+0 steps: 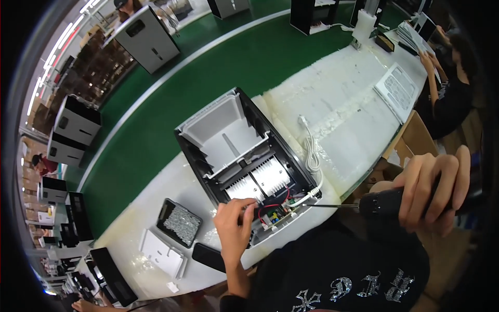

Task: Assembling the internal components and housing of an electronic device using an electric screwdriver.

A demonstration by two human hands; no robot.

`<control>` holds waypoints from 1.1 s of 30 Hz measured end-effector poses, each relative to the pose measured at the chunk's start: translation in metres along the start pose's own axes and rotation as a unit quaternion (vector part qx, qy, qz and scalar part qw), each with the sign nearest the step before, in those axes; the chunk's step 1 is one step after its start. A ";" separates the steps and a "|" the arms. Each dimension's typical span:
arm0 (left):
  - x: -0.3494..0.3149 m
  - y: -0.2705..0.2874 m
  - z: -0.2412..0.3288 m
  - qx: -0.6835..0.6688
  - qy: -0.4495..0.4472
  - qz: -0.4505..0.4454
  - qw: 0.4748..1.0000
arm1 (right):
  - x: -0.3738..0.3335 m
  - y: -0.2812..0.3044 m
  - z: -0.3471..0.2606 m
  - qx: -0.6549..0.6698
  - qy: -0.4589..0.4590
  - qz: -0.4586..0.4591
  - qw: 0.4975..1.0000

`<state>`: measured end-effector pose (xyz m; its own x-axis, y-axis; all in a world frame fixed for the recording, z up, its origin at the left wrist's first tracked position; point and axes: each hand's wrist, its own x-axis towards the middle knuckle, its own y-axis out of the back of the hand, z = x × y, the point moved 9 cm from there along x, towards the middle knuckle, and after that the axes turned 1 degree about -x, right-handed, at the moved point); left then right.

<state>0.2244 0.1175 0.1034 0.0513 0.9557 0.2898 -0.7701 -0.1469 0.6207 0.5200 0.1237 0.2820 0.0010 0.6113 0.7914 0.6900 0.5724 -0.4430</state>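
An opened black-and-white appliance (pixel 249 112) lies before me, its silver finned heat sinks (pixel 270 177) bare. At its near end a circuit board (pixel 278 214) with red wires shows. My left hand (pixel 234 223) rests by the near edge of the heat sinks, thumb and fingers pinched together; whatever is between them is too small to make out. Wrapped in my right hand (pixel 434 190) is a black electric screwdriver (pixel 382 204). Its long thin bit reaches left to the right end of the board, near a white cable. Whether the tip touches a screw cannot be seen.
A black tray (pixel 165 214) of small metal screws, white flat parts (pixel 161 253) and a black flat object (pixel 209 257) lie left. A coiled white power cord (pixel 311 156) is right. Beyond runs a green conveyor (pixel 208 86) with appliances. A co-worker (pixel 449 93) is at far right.
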 end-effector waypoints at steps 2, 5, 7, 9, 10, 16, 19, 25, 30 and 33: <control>0.000 -0.001 -0.003 0.012 0.014 0.026 1.000 | 0.009 -0.004 0.011 -0.025 -0.060 -0.089 0.994; -0.002 0.001 -0.012 -0.021 0.061 0.067 0.996 | -0.006 -0.008 0.040 -0.034 -0.132 -0.084 0.987; -0.003 0.002 -0.014 -0.003 0.052 0.062 0.997 | -0.018 -0.013 0.060 -0.063 -0.136 -0.115 0.982; 0.002 0.000 -0.009 0.007 0.032 0.052 0.998 | -0.024 -0.023 0.076 -0.093 -0.210 -0.208 0.951; 0.001 0.000 -0.009 0.017 0.021 0.049 0.998 | -0.038 -0.021 0.080 -0.083 -0.201 -0.164 0.962; 0.004 0.001 0.001 0.025 0.008 0.043 0.999 | -0.048 -0.010 0.086 -0.086 -0.213 -0.141 0.963; 0.000 0.002 -0.002 0.024 0.003 0.047 0.999 | -0.057 -0.009 0.097 -0.058 -0.240 -0.130 0.960; 0.000 0.002 -0.003 0.025 0.004 0.047 0.999 | -0.063 -0.011 0.103 -0.079 -0.245 -0.153 0.954; 0.001 0.001 -0.002 0.025 0.000 0.051 0.998 | -0.064 -0.001 0.105 -0.068 -0.231 -0.102 0.965; 0.001 0.000 -0.004 0.002 0.006 0.054 0.999 | -0.066 0.002 0.108 -0.063 -0.227 -0.069 0.969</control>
<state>0.2217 0.1196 0.1003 -0.0385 0.9373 0.3464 -0.7685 -0.2493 0.5892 0.4428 0.1433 0.1830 -0.3970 0.7270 0.5602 0.7434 0.6127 -0.2682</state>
